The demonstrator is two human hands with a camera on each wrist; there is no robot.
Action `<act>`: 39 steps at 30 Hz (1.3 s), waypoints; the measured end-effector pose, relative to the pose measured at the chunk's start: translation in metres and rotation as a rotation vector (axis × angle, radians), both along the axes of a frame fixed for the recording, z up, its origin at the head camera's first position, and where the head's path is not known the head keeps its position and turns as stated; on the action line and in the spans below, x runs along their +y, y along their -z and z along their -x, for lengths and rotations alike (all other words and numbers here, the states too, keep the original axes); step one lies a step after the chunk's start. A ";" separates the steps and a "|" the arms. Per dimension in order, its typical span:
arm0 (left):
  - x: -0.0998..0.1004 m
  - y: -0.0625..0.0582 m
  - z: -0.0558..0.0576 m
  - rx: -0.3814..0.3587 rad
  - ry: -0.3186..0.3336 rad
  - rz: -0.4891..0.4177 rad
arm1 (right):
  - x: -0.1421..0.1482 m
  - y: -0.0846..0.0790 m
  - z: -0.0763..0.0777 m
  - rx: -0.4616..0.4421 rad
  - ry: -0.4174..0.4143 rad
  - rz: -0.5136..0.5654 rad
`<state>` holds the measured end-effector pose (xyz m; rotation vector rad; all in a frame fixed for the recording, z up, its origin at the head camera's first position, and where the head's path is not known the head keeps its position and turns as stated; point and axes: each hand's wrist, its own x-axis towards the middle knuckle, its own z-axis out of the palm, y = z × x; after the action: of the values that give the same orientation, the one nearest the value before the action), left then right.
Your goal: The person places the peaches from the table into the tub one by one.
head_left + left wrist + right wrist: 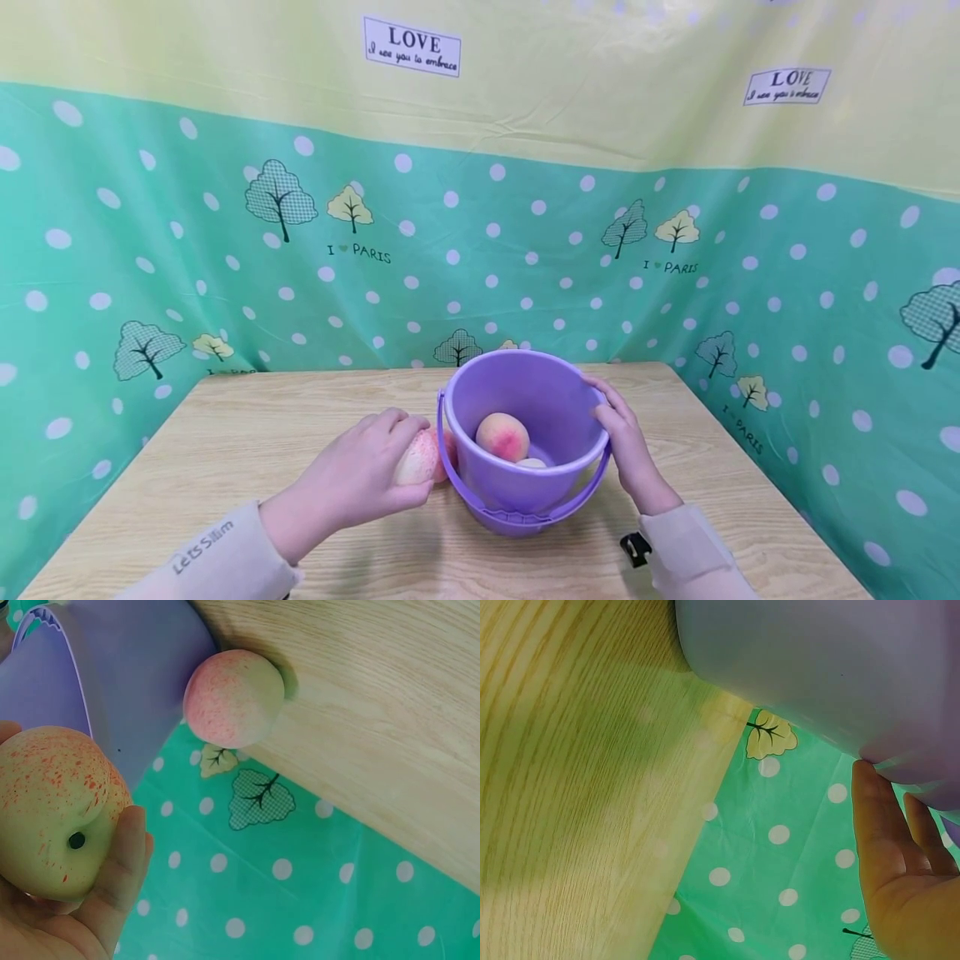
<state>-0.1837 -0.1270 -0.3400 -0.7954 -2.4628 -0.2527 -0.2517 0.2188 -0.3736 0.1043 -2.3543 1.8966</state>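
My left hand [375, 467] holds a peach [56, 817], pale with red speckles and a dark spot at its stem hollow, just left of the purple bucket [517, 500]. On the tabletop, close against the bucket's left side, lies another peach [234, 697], pink on one half; in the head view the held one partly covers it. Inside the bucket sits a peach with a pink blush [502, 437], and the front rim partly hides a paler round thing [532, 463]. My right hand [626, 442] grips the bucket's right rim, thumb over the edge and fingers along the outer wall.
The bucket's purple handle [555, 518] hangs down across its front. A small black object [636, 550] shows beside the right sleeve. The wooden table [247, 442] meets a green dotted curtain [420, 275] at its back and sides.
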 end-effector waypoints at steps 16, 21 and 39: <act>0.001 -0.011 0.002 -0.015 0.011 0.044 | 0.000 0.000 0.000 0.002 0.000 -0.004; 0.004 -0.016 0.003 -0.024 0.024 0.049 | 0.000 0.000 0.001 0.000 -0.007 0.004; 0.004 -0.033 0.009 -0.021 0.059 0.057 | 0.000 0.000 0.000 -0.004 -0.005 0.002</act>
<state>-0.1928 -0.1229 -0.3071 -0.8948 -2.4787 -0.2135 -0.2517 0.2185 -0.3734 0.1065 -2.3565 1.9034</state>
